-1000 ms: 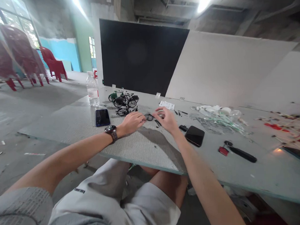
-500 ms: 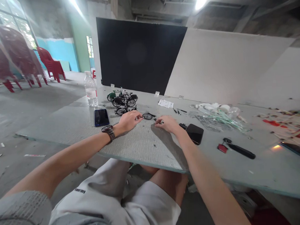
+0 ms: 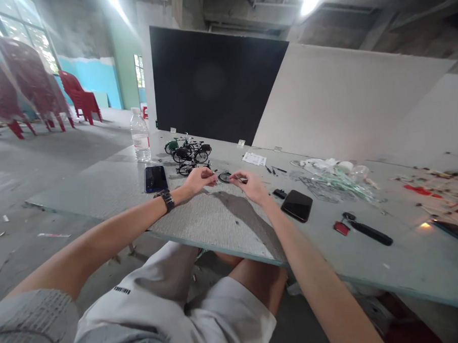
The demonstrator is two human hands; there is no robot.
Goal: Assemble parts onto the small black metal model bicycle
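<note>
My left hand (image 3: 199, 180) reaches over the grey table (image 3: 216, 217), its fingers pinched on a small black model wheel (image 3: 225, 177). My right hand (image 3: 250, 185) hovers just right of that wheel with its fingers closed on a tiny dark part I cannot make out. A watch sits on my left wrist. Several small model bicycles (image 3: 189, 154) stand just beyond my left hand.
A dark phone (image 3: 155, 178) lies left of my hands and a second phone (image 3: 297, 206) lies to the right. A water bottle (image 3: 140, 135) stands at the back left. Plastic bags and parts frames (image 3: 333, 179), a black-handled tool (image 3: 368, 231) and red pieces lie further right. Red chairs stand far left.
My right hand lifted off the table with a small part and moved left toward the wheel. My left hand stayed on the wheel and rose slightly.
</note>
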